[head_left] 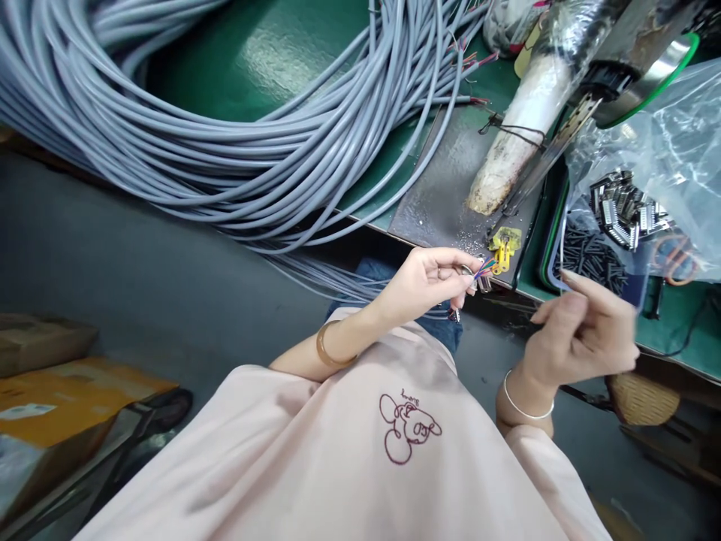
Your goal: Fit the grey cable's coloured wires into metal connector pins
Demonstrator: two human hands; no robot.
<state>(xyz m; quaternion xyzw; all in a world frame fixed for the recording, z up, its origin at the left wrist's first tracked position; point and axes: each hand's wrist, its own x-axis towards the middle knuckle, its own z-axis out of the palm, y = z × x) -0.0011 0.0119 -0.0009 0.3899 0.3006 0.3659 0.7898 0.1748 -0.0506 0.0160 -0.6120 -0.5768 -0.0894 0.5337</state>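
Note:
My left hand (pixel 431 278) is closed in a pinch on a small bundle of coloured wires (pixel 485 267), blue, green and red among them. Their tips fan out toward a yellow clip-like fixture (pixel 503 252) at the bench edge. Small metal connectors (pixel 483 283) show just beyond the fingertips. To the right, my right hand (pixel 586 330) is raised beside the parts tray, thumb and index finger pressed together. A thin pale line rises from its fingertips; whether it is a held strand or the tray's edge is unclear.
A large coil of grey cables (pixel 282 150) covers the green bench (pixel 304 56). A white-wrapped rod (pixel 518 135) leans over a dark plate (pixel 436 195). Black sleeves (pixel 591 255) and metal connectors (pixel 625 210) lie at right, near orange-handled scissors (pixel 676 259). Cardboard boxes (pixel 84 398) stand lower left.

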